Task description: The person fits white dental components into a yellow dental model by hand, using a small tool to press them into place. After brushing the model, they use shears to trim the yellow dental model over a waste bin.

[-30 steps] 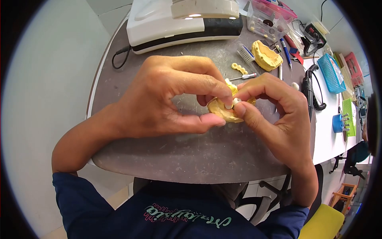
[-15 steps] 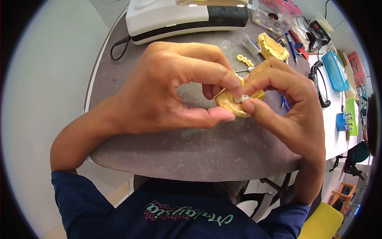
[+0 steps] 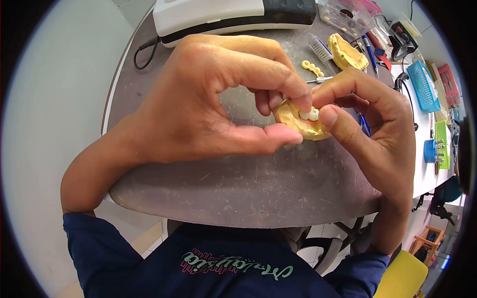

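Two bare hands, the left hand [image 3: 198,99] and the right hand [image 3: 392,139], meet at a yellow dental model [image 3: 288,119], toward the grey surface's [image 3: 248,193] right edge. The left forefinger presses against a row of white teeth [image 3: 310,115] on the model, thumb spread toward the model's near rim. Right thumb and forefinger stand parted beside the row; whether either hand grips the model, I cannot tell. Toward the far right corner lie a brush [image 3: 320,48] and a second model [image 3: 345,52].
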`<state>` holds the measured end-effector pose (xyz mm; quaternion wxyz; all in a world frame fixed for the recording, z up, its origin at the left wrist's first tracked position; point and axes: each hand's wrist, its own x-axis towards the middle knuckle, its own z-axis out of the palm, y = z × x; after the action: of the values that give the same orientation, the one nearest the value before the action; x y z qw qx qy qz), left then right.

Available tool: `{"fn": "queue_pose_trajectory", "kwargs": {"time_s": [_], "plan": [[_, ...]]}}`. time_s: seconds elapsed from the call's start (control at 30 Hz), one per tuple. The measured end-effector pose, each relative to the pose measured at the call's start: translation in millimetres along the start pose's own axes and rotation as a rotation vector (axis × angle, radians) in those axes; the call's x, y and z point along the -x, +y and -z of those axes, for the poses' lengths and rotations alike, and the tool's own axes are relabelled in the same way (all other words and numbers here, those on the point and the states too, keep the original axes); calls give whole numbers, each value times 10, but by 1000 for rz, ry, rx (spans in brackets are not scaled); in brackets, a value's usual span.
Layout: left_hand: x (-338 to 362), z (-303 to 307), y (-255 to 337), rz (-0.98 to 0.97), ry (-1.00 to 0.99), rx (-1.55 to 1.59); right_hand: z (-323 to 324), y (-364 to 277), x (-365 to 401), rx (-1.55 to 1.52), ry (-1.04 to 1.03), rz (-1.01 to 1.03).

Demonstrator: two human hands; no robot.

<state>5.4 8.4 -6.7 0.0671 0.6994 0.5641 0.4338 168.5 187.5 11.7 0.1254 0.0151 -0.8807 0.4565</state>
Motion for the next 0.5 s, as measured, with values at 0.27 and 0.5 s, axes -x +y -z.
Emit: {"fn": "queue_pose_trajectory", "kwargs": {"time_s": [0.27, 0.5], "plan": [[-5, 3, -13, -17, 2, -9, -14, 9, 6, -1, 8, 1], [-8, -3, -18, -28, 5, -9, -10, 10, 8, 50, 1, 25]]}}
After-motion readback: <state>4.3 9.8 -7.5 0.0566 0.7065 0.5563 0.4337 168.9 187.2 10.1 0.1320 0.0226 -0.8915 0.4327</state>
